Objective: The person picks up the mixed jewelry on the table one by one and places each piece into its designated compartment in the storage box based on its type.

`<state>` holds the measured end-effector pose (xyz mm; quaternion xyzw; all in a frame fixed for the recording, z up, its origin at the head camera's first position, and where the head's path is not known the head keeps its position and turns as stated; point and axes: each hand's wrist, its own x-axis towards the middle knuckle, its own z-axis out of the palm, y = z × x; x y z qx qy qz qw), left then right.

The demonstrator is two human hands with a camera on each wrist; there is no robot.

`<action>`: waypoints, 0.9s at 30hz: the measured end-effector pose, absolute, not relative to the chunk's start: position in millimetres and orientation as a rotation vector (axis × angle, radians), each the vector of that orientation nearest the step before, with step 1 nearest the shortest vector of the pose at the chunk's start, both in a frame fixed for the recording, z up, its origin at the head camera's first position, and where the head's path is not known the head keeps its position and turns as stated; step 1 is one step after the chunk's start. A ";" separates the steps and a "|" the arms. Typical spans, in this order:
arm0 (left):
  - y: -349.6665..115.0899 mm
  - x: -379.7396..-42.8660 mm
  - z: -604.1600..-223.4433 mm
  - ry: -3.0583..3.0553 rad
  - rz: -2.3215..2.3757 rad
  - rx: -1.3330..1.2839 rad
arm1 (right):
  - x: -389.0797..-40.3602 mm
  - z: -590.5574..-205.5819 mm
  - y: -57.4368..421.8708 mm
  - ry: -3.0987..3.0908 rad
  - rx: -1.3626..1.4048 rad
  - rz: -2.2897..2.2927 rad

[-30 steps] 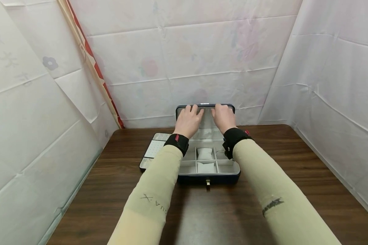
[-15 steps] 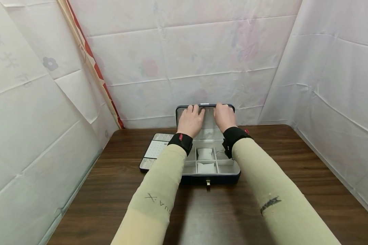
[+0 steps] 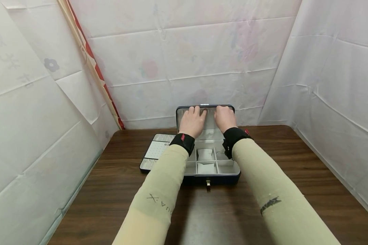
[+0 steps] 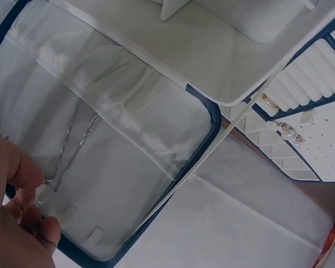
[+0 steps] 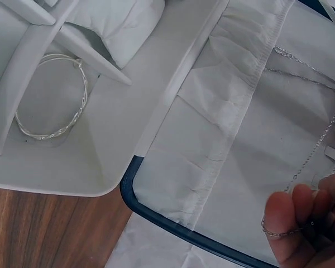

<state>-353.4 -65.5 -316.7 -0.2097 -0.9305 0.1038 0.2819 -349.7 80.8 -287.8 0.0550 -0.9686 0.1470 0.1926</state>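
A dark-blue jewellery box (image 3: 211, 179) stands with its pale-lined lid (image 3: 213, 123) raised. Both hands are at the upper inside of the lid. In the right wrist view, my right hand (image 5: 318, 223) pinches a thin silver necklace (image 5: 307, 162) between its fingertips. Beside a small tab, my left hand (image 4: 17, 212) has bent fingers at the silver chains (image 4: 72, 148) hanging down into the gathered lid pocket (image 4: 106, 84). Whether its fingertips grip a chain or the tab is hidden. In the head view, the left hand (image 3: 192, 122) lies left of the right hand (image 3: 225, 119).
Left of the box lies a jewellery tray (image 3: 155, 149) with ring rolls (image 4: 307, 75) and earrings (image 4: 287, 134). White cushions (image 3: 204, 154) and a twisted silver bangle (image 5: 85, 95) sit in the box compartments. A brass clasp (image 3: 208, 183) projects in front. Sheeting (image 3: 171, 61) hangs behind the table (image 3: 122, 200).
My left hand has shifted slightly right and down along the lid, closer to the right hand. The right hand has stayed nearly in place. The box and tray have not moved.
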 end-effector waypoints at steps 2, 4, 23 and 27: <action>-64.9 -353.4 -316.2 -2.494 0.268 -0.563 | -350.2 -288.2 81.1 -2.727 0.148 0.413; -64.6 -352.2 -315.3 -2.505 0.261 -0.565 | -350.9 -288.9 81.3 -2.731 0.145 0.412; -67.2 -347.9 -316.8 -2.560 0.348 -0.639 | -355.9 -300.1 91.7 -2.821 0.232 0.536; -67.6 -344.4 -316.6 -2.606 0.311 -0.673 | -354.8 -301.5 94.8 -2.880 0.264 0.625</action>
